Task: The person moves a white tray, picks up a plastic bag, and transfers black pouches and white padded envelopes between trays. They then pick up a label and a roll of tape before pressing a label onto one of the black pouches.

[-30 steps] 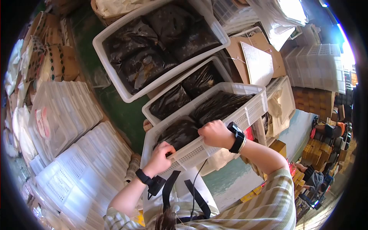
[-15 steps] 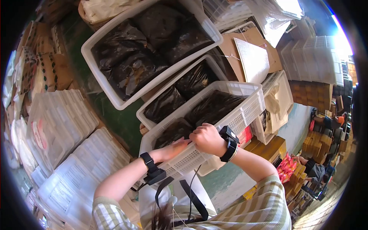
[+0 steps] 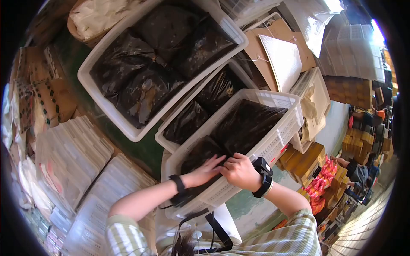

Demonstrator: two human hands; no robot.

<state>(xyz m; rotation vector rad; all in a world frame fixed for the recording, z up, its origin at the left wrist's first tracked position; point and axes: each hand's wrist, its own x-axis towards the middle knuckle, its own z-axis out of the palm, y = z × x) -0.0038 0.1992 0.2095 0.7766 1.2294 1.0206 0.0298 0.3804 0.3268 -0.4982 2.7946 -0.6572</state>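
Note:
The nearest white perforated crate (image 3: 275, 137) holds dark plastic bags (image 3: 247, 121). Over its near left part, my left hand (image 3: 204, 171) lies across the dark bag with fingers stretched toward the right hand. My right hand (image 3: 240, 171) is curled at the crate's near edge, its fingers bent over the dark plastic; what they grip, if anything, is hidden. The fingertips of both hands meet or nearly meet. Black straps with devices are on both wrists. Behind stands a second white crate (image 3: 164, 135) with dark bags, and beyond it a large white tub (image 3: 106, 113) with several dark bags.
Stacked clear plastic lids or trays (image 3: 72, 149) stand at left. A cardboard piece and a white board (image 3: 282, 62) lie beyond the crates. Yellow-brown boxes (image 3: 305, 162) and red packages (image 3: 318, 183) are at right, with a person (image 3: 356, 173) farther off.
The crates have shifted slightly in view. My left hand has moved up and inward over the dark bag, its fingers more raised; my right hand sits slightly lower and farther right.

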